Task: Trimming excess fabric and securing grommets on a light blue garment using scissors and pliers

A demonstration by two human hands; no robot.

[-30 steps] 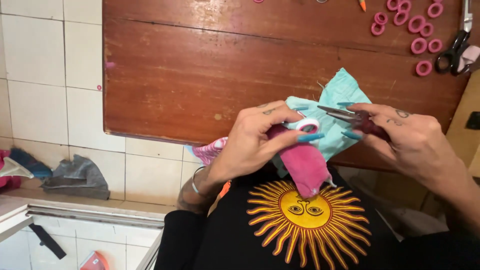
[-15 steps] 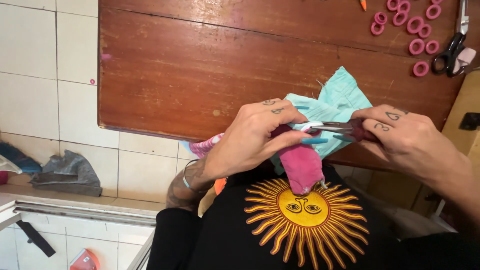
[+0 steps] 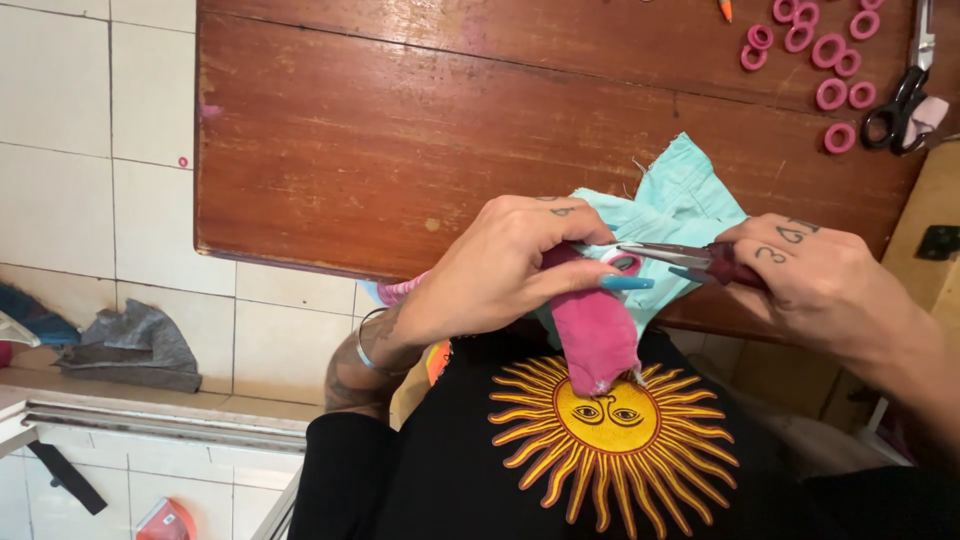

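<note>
Since half a second ago the pliers have slid a little to the left, so their tips now sit right at the pink ring, and the left thumb has stretched out flat under them; the view has also dropped slightly, showing more of the black shirt.

The left hand (image 3: pixel 500 265) is closed around a strip of pink cloth (image 3: pixel 595 335), fingers curled over the top and the thumb with its long blue nail pointing right beneath it. The strip hangs down from that hand over the yellow sun print (image 3: pixel 612 420) on the black shirt (image 3: pixel 450 470). A small pink ring (image 3: pixel 623 262) sits on the cloth just beside the fingertips.

The right hand (image 3: pixel 825 285) is wrapped tightly round the dark red handles of a pair of pliers (image 3: pixel 690 258). The thin metal tips point left and touch the ring. Whether they pinch it cannot be told.

Behind both hands a piece of light turquoise cloth (image 3: pixel 680 195) lies at the near edge of the wooden table (image 3: pixel 420 140). At the far right of the table more pink rings (image 3: pixel 815 60) lie scattered, next to a pair of black-handled scissors (image 3: pixel 905 95). On the left, a grey rag (image 3: pixel 130 345) lies on the tiled floor (image 3: pixel 90 180).
</note>
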